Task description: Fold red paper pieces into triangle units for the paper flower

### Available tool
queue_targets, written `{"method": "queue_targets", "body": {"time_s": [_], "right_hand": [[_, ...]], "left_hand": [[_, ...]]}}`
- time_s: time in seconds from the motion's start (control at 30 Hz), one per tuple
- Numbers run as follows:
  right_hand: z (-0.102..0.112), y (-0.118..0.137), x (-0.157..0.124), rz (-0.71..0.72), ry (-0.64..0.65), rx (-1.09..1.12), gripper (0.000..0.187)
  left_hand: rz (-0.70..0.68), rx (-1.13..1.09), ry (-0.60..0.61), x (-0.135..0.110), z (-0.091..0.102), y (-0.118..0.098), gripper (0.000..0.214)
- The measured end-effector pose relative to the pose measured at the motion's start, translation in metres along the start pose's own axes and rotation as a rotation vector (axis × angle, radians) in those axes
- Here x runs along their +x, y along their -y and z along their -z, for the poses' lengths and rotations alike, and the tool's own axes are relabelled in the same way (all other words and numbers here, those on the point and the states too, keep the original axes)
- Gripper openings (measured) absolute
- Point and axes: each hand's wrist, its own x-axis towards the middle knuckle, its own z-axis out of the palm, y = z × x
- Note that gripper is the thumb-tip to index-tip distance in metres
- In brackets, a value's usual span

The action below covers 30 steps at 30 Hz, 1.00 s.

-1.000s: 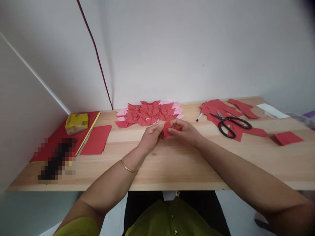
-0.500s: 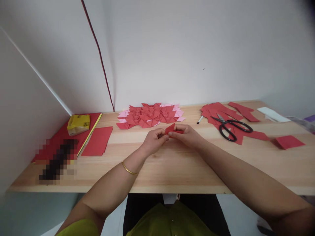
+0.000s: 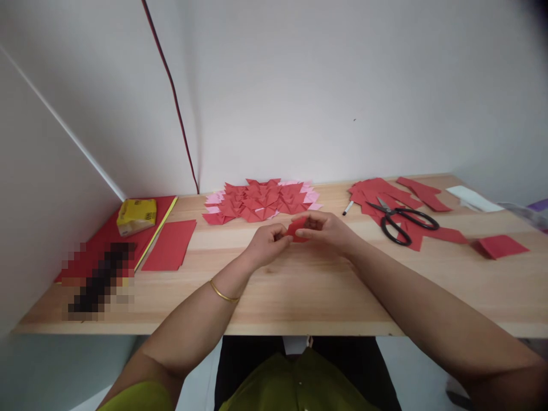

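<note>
A small folded piece of red paper [image 3: 298, 229] is held just above the middle of the table, between my two hands. My left hand [image 3: 269, 242] pinches its left edge between thumb and fingers. My right hand [image 3: 323, 229] grips the other side, thumb on the near face and fingers curled behind, so part of the paper is hidden. Right behind my hands lies a spread heap of folded red and pink paper pieces [image 3: 261, 201].
Black-handled scissors [image 3: 398, 220] lie over red paper scraps [image 3: 377, 191] at right, beside a marker [image 3: 347, 208]. A folded red sheet [image 3: 503, 245] is farther right. Left are stacked red rectangles [image 3: 169, 245] and a yellow packet [image 3: 137, 216] on a red folder [image 3: 107, 237].
The folded paper has turned in my fingers and shows a broader face toward me. My right fingers have shifted and arched slightly higher around it; the left hand barely moved.
</note>
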Motion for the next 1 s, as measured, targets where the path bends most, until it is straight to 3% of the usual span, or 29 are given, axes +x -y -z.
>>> {"method": "queue_targets", "body": {"time_s": [0.07, 0.2, 0.5, 0.73, 1.0], "right_hand": [[0.0, -0.001, -0.001, -0.027, 0.05, 0.019, 0.038], [-0.005, 0.002, -0.003, 0.017, 0.068, -0.075, 0.023], [-0.002, 0.009, -0.003, 0.025, -0.011, -0.183, 0.043], [0.0, 0.006, -0.003, -0.068, 0.115, -0.043, 0.032], [-0.001, 0.014, -0.003, -0.04, 0.036, -0.14, 0.031]], "left_hand": [[-0.054, 0.099, 0.019, 0.0, 0.0, 0.0, 0.024], [-0.123, 0.214, 0.113, -0.002, 0.0, -0.001, 0.024], [-0.096, 0.22, 0.111, -0.002, 0.0, 0.0, 0.023], [-0.027, 0.073, 0.05, 0.0, -0.001, 0.003, 0.019], [0.01, -0.169, 0.049, 0.001, -0.004, 0.003, 0.024]]}}
